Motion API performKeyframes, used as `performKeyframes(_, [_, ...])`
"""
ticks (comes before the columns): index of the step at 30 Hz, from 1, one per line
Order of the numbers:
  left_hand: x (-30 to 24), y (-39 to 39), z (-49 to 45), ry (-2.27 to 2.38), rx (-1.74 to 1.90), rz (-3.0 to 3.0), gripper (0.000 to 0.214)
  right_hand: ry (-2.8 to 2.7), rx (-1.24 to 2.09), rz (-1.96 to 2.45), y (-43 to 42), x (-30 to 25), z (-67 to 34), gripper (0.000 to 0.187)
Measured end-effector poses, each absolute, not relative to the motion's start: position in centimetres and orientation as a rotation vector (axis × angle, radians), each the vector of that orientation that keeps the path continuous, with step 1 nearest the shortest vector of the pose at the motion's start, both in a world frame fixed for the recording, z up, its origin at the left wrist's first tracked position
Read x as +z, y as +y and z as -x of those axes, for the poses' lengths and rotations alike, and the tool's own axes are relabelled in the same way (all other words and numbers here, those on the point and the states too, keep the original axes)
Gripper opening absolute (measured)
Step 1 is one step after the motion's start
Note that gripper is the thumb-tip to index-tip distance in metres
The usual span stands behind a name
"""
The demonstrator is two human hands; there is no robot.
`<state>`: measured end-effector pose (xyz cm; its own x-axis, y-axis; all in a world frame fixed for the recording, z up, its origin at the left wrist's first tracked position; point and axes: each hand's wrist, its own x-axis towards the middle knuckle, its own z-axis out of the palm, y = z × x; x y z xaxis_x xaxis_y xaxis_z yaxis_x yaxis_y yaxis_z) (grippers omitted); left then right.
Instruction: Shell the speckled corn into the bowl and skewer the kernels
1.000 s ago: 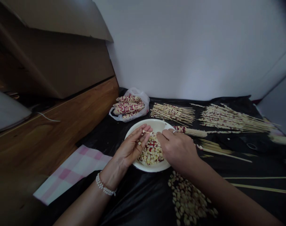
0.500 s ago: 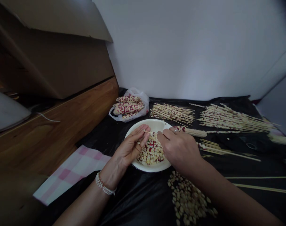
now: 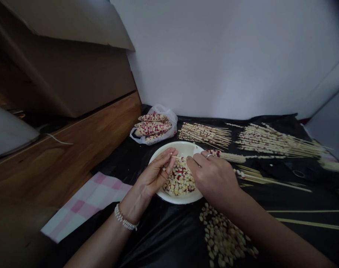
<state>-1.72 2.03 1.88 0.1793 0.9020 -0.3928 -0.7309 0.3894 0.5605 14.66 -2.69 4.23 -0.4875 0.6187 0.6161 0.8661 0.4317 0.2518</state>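
Both hands are over a white bowl [image 3: 158,152] of cream and dark red corn kernels [image 3: 182,182]. My left hand [image 3: 155,171] pinches a small pale corn kernel between its thumb and fingertips, and more kernels seem to rest in its curled palm. My right hand [image 3: 211,175] is closed round a thin wooden skewer [image 3: 281,183]. Its tip reaches toward the left fingertips, with a few kernels threaded near the right fingers. Behind that hand the skewer's long bare end sticks out to the right. The right fingers hide part of it.
A plastic bag [image 3: 173,121] of speckled corn cobs stands behind the bowl. Bundles of kernel-threaded skewers [image 3: 205,134] lie to its right, beside a partly stripped cob [image 3: 232,157]. Loose kernels [image 3: 223,234] are heaped in front. A checked cloth [image 3: 86,204] lies left, near a cardboard box [image 3: 97,70].
Hardly anything differs. Both hands keep their places over the bowl, with the kernel and the skewer tip still at the left fingertips. The whole view has shifted slightly.
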Motion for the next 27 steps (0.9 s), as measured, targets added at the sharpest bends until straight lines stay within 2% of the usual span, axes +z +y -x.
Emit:
performKeyframes(13, [2.0,2.0,1.7,0.726,1.172,-0.163,0.04,-2.209,-0.785,1.26,-2.7,3.8,-14.6,0.019])
performKeyframes(27, [2.9,1.6,0.9,0.801,1.181,-0.187,0.034,-2.19,-0.81,1.271,-2.7,2.4,-13.8,0.018])
